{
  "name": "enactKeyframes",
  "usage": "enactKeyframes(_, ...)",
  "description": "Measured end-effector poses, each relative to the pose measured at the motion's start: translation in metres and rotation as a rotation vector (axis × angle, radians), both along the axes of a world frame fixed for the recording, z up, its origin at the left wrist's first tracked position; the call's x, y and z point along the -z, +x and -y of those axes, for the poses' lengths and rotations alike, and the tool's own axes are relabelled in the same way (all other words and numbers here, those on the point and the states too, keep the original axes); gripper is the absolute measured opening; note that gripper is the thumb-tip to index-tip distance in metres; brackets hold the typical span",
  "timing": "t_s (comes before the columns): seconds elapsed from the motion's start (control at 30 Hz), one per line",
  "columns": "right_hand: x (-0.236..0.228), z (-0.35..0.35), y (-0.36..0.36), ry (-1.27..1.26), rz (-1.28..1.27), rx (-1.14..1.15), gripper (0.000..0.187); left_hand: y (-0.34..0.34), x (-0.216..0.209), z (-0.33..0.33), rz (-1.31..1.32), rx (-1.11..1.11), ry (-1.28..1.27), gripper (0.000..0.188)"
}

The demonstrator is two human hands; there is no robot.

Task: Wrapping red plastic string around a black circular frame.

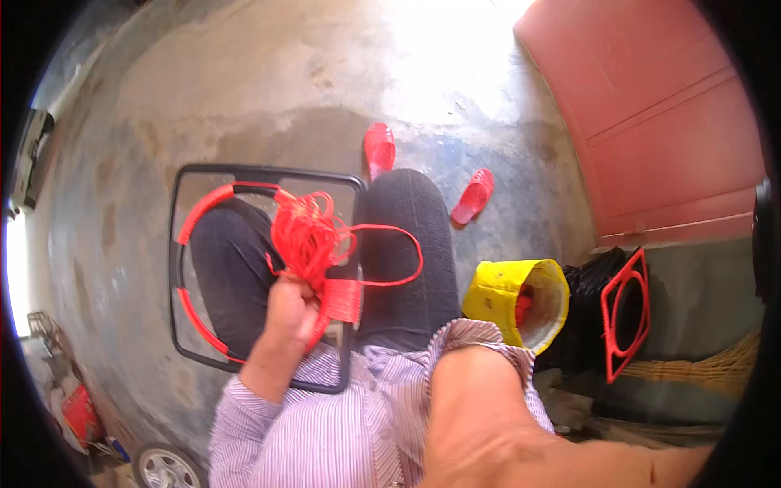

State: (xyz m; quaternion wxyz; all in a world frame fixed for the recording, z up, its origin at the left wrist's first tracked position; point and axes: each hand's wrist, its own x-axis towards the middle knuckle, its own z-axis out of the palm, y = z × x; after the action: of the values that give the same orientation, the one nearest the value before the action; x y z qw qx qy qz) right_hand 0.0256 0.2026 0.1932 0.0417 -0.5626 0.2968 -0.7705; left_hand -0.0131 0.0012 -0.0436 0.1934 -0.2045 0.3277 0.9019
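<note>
A black rectangular frame [268,174] lies across my lap, over my dark trousers. A red ring [203,210] inside it is partly wrapped with red plastic cord. My left hand [291,309] is closed on a loose bundle of red cord [307,236] and on a woven red patch [343,299] at the frame's right side. One cord loop [407,244] hangs out over my right thigh. My right forearm [496,415] with its rolled striped sleeve fills the lower right, and its hand is out of the picture.
Two red sandals [379,148] [473,195] lie on the concrete floor ahead. A yellow bucket [521,297] lies at my right, beside a black bag and a red square frame [625,313]. A red door [667,122] stands at the right, and a small wheel [163,468] sits at the lower left.
</note>
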Motion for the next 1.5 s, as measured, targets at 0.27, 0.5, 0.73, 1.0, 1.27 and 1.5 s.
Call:
enactKeyframes(0.27,-0.002,0.001,0.0,0.03,0.024,-0.032,0.012,-0.006,-0.039,-0.016,0.047,-0.041,-0.026,0.033)
enactKeyframes(0.5,-0.001,-0.003,-0.011,0.047,0.051,-0.03,0.014,-0.004,-0.03,-0.012,0.075,-0.028,0.02,0.043)
enactKeyframes(0.73,-0.007,-0.015,-0.024,0.054,0.109,-0.011,0.016,0.0,-0.021,-0.011,-0.007,0.029,0.031,0.042)
enactKeyframes(1.0,0.073,-0.017,-0.036,0.021,0.62,0.358,0.02,-0.004,-0.028,-0.005,-0.05,0.076,0.115,0.044)
enactKeyframes(1.27,0.192,-0.016,-0.037,1.114,0.717,0.975,0.01,-0.007,-0.02,-0.005,0.02,-0.016,0.097,0.039)
enactKeyframes(1.5,0.197,-0.004,-0.042,1.435,0.227,1.085,0.026,-0.007,-0.011,-0.007,0.042,0.102,0.03,0.035)
